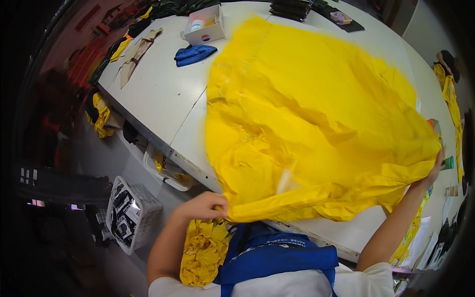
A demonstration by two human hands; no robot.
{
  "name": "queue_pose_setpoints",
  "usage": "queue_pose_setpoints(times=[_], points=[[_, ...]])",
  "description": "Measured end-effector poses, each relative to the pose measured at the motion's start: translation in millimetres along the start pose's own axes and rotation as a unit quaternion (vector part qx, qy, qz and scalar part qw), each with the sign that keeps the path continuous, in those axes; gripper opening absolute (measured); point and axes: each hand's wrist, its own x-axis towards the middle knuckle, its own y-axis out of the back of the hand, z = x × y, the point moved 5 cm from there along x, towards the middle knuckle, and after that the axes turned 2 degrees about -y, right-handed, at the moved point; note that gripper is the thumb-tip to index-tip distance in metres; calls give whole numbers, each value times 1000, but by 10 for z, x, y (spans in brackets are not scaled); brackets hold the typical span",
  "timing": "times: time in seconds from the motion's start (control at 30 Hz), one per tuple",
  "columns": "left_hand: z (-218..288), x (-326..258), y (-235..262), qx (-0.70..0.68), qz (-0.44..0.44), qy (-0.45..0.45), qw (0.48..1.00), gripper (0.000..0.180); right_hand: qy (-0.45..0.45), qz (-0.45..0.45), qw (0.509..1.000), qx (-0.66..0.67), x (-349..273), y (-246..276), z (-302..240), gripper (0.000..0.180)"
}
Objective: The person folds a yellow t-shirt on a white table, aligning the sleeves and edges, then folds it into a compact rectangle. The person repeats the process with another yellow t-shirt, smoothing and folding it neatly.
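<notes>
A large piece of thin, crinkled yellow fabric (307, 109) is spread between my hands over the white table, its far part blurred by motion. A folded band runs along its near edge. My left hand (207, 206) is closed on the near left corner of that band. At the right end, my right hand (435, 166) grips the fabric's edge, its fingers partly covered by the material. A small whitish patch (284, 181) shows near the middle of the band. Whether the piece is a finished garment, I cannot tell.
A white table (148, 89) lies beneath. On it are a blue pouch-like cloth (195, 55), a white box (205, 29) holding a bottle, and dark folded stacks (290, 9). A white basket (132, 218) of black-and-white packages stands left; crumpled yellow fabric (204, 252) hangs beside my apron.
</notes>
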Motion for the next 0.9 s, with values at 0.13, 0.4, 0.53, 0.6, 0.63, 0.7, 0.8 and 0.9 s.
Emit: queue_pose_setpoints(times=[0.13, 0.4, 0.53, 0.6, 0.63, 0.7, 0.8, 0.9], points=[[540, 1058, -986, -34, -134, -253, 958, 22, 126, -355, 819, -432, -183, -1572, 35, 59], [-354, 1406, -396, -173, 521, -36, 835, 34, -156, -658, 380, -630, -1652, -1011, 1196, 51], [-946, 1498, 65, -486, 533, 116, 683, 40, -256, -526, 480, -653, -1726, -241, 1394, 57], [-1107, 1778, 158, -612, 451, 83, 645, 43, -275, -489, 451, -694, -1761, -95, 1408, 54], [-1176, 1907, 234, -666, 404, 51, 625, 46, -257, -491, 469, -688, -1773, -83, 1391, 51], [-1159, 2102, 375, -714, 314, -50, 624, 52, -224, -486, 505, -677, -1728, 14, 1306, 46], [-514, 2034, 618, -639, 257, -211, 693, 57, -309, -427, 493, -692, -1505, 307, 1078, 44], [834, 1588, 591, -450, 349, -214, 794, 56, -126, -375, 477, -785, -1303, 114, 713, 52]])
